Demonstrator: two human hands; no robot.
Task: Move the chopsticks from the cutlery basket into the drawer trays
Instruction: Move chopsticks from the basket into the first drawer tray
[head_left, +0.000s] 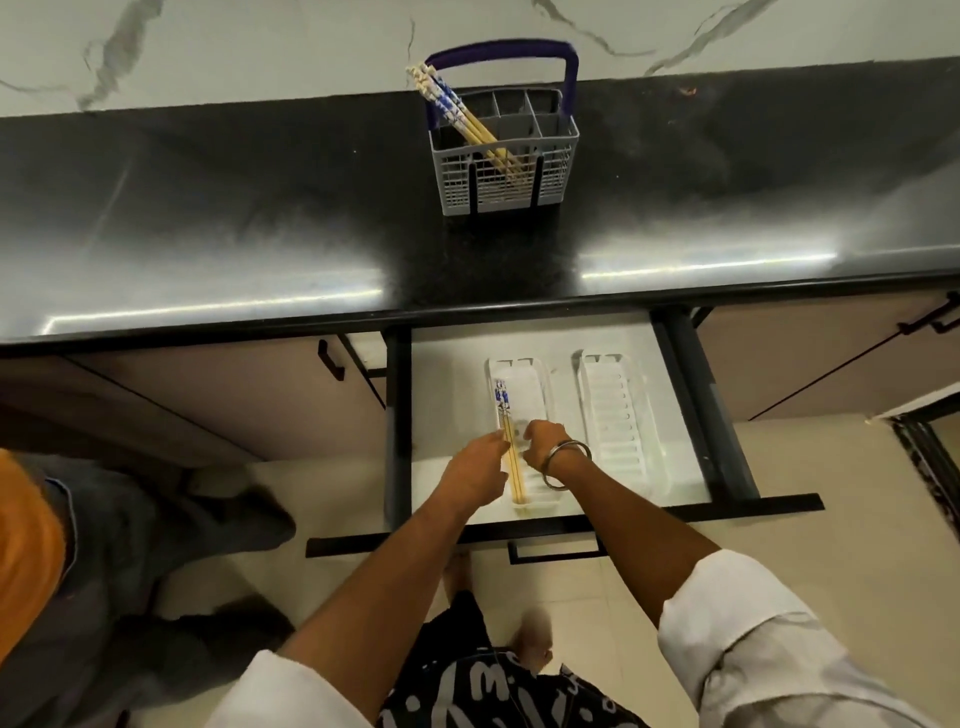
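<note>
Chopsticks (511, 457) in left tray (540, 379), between both hands' fingers (501, 446).

No legible text; white letter-like marks on black garment (498, 696), perhaps "M".

A glossy black desk (260, 218) runs below a marbled wall; a grey cutlery basket (506, 171) stands on it near the back; below its front edge an open drawer (447, 395) carries two white trays side by side, left tray (540, 379) and right tray (618, 415).
</note>
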